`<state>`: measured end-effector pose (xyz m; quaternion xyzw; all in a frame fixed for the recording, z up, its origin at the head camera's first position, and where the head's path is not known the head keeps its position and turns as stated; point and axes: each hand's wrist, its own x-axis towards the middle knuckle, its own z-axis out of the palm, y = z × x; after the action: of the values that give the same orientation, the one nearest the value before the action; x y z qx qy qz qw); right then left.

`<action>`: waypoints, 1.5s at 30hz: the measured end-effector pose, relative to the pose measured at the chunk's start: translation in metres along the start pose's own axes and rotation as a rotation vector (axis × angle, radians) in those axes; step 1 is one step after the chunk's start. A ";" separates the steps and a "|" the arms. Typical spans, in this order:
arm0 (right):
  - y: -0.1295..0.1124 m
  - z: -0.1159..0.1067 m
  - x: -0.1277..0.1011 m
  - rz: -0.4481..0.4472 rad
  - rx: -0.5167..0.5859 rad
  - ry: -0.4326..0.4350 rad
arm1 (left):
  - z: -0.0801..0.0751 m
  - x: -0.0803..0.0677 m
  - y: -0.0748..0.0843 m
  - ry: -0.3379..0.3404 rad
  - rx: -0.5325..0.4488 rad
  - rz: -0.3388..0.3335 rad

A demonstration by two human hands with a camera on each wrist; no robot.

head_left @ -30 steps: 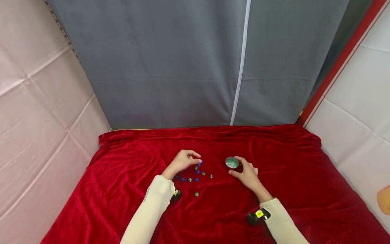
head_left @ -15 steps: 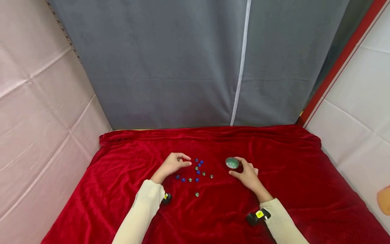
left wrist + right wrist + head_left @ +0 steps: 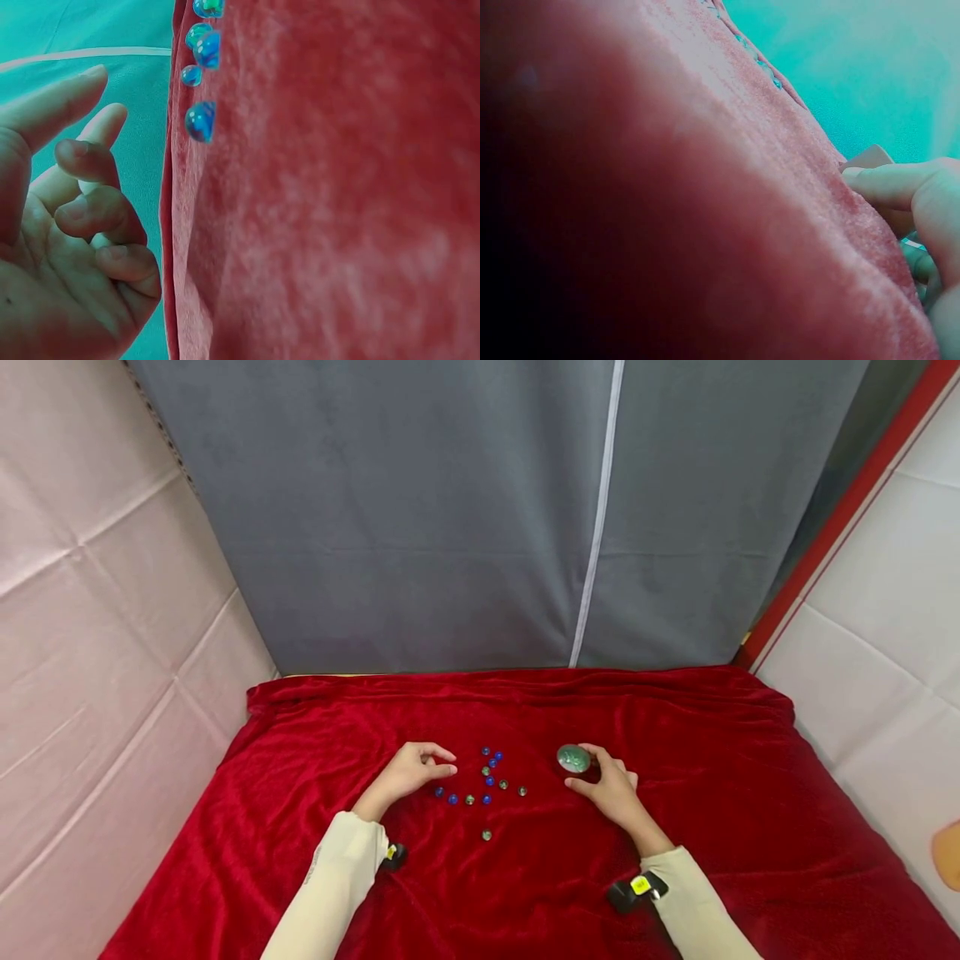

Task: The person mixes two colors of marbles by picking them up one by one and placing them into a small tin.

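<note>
right hand (image 3: pixel 611 789) is wrapped round the green egg-shaped stone (image 3: pixel 573 759), thumb under it, fingers curled over the far side, the stone sitting on the red velvet cloth (image 3: pixel 675 827) just right of centre. from the right wrist view you only get a couple of fingers (image 3: pixel 900 184) poking over a blurred swell of red fabric, the stone itself out of sight there.

over to the left hand (image 3: pixel 408 770): it rests on the cloth, fingers loosely curled, thumb and forefinger drawn close together. the left wrist view shows the fingers (image 3: pixel 90 202) bent in toward the palm with nothing between them, so it holds nothing.

between the two hands, the scatter of marbles (image 3: pixel 487 777), blue and green, small and glassy. a short column of them runs toward the far side, a loose row lies nearer the left hand, and one lone marble (image 3: pixel 486 835) sits apart, closer to the person. nearest marble lies just beside the left fingertips, not touching. the left wrist camera catches a few blue marbles (image 3: pixel 201 120) lined along the cloth's edge of view.

cream sleeves (image 3: pixel 330 893) on both arms, a black band with a yellow tag on the right wrist (image 3: pixel 636 888). behind the cloth a grey curtain (image 3: pixel 450 510) with a pale seam, white padded walls on either side.
</note>
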<state>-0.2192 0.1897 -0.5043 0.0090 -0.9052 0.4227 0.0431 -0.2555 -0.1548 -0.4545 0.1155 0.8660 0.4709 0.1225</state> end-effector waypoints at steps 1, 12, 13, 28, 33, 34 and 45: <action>0.000 0.000 0.000 -0.002 0.001 0.000 | -0.001 -0.001 -0.001 0.001 0.000 -0.002; -0.002 0.000 -0.001 -0.003 -0.002 -0.005 | -0.004 -0.012 -0.010 -0.001 0.002 -0.004; -0.003 0.000 -0.001 0.001 -0.002 -0.008 | -0.005 -0.012 -0.010 -0.005 0.004 -0.001; -0.003 0.002 -0.002 0.000 0.002 -0.006 | -0.007 -0.018 -0.019 -0.065 0.035 0.007; -0.002 0.003 -0.001 0.001 -0.002 -0.005 | -0.007 -0.018 -0.021 -0.070 0.052 0.012; -0.002 0.003 -0.001 0.002 -0.001 -0.006 | -0.007 -0.018 -0.021 -0.073 0.054 0.009; -0.004 -0.001 0.000 -0.002 -0.004 -0.004 | -0.003 -0.019 -0.018 -0.077 0.128 -0.035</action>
<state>-0.2186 0.1882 -0.5009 0.0109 -0.9062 0.4206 0.0416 -0.2402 -0.1728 -0.4658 0.1262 0.8909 0.4074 0.1562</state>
